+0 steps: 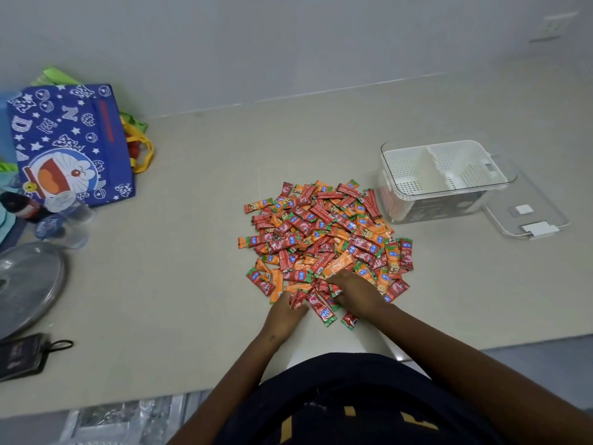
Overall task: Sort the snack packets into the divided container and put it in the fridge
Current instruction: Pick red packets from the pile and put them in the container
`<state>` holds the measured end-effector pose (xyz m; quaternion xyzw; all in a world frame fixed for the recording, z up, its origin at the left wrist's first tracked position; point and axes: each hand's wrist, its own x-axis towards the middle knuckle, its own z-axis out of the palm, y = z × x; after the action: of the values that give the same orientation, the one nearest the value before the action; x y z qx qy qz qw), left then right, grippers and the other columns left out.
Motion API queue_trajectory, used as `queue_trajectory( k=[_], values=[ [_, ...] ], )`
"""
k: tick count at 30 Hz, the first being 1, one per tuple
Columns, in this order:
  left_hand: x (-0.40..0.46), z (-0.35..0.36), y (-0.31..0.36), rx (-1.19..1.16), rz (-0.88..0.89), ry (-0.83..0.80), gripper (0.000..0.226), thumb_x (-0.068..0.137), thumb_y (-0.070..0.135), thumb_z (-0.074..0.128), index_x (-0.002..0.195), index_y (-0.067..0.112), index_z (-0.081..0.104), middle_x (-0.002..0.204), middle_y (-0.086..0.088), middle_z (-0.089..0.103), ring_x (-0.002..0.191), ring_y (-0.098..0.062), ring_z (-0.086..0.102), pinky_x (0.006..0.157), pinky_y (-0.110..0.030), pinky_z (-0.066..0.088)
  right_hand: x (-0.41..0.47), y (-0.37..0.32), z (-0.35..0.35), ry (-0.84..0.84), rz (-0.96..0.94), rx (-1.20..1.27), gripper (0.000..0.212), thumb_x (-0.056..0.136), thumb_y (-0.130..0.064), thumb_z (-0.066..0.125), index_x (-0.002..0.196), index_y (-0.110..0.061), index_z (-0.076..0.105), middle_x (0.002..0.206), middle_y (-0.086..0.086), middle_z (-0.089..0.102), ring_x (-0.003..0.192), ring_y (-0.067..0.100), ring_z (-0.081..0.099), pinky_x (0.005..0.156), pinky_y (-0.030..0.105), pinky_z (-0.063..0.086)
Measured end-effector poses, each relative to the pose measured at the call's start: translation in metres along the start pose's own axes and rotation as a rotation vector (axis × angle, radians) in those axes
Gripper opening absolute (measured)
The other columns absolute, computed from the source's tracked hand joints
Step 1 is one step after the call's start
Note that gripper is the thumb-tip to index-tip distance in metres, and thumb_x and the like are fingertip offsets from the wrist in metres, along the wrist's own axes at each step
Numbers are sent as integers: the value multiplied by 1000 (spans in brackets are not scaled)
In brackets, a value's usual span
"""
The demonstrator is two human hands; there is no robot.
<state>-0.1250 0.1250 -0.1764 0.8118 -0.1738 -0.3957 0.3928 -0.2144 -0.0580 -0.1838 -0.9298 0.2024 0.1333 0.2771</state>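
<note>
Head view looks down on a pale desk point(179, 284) where a heap of snack packets point(327, 239), red ones and orange ones mixed, lies in the middle. Both hands work at the near edge of the heap: the left hand point(288, 308) has its fingers curled around a few red packets, and the right hand point(356, 292) lies over the packets with its fingers bent into them, though whether it actually grips one cannot be told. To the right of the heap, just beside it, stands the divided container point(442, 175), a clear box with a white perforated insert split into compartments, with nothing in them. Its clear lid point(529, 216) lies flat on the desk just beyond it. At far left stands a blue cartoon-print bag point(70, 142).
</note>
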Motion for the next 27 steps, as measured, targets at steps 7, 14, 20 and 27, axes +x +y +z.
queue_trajectory(
  k=[7, 14, 20, 27],
  values=[
    [7, -9, 1, 277, 160, -5, 28, 91, 25, 60, 119, 21, 64, 122, 1, 66, 112, -20, 60, 93, -28, 45, -4, 0, 8, 161, 152, 336, 22, 89, -20, 58, 110, -13, 64, 102, 9, 68, 91, 27, 61, 67, 26, 40],
    [21, 0, 16, 743, 389, -219, 40, 87, 29, 66, 127, 31, 61, 131, 1, 63, 121, -22, 55, 97, -33, 46, -39, 23, -19, 245, 488, 1336, 41, 84, -20, 70, 120, -11, 55, 108, 13, 70, 97, 32, 68, 89, 49, 54],
    [35, 2, 18, 820, 507, -178, 20, 82, 35, 68, 97, 23, 73, 102, -3, 68, 101, -24, 59, 81, -35, 50, -74, 30, -10, 326, 474, 1326, 19, 91, -24, 61, 98, -6, 61, 76, 8, 69, 69, 24, 63, 75, 40, 50],
    [30, -6, 16, 470, 450, -197, 24, 90, 19, 57, 113, 24, 56, 110, -8, 59, 100, -25, 55, 86, -38, 49, -77, 18, 24, 86, 215, 355, 39, 86, -15, 66, 123, -29, 62, 120, -12, 54, 112, 10, 54, 88, 19, 40]
  ],
)
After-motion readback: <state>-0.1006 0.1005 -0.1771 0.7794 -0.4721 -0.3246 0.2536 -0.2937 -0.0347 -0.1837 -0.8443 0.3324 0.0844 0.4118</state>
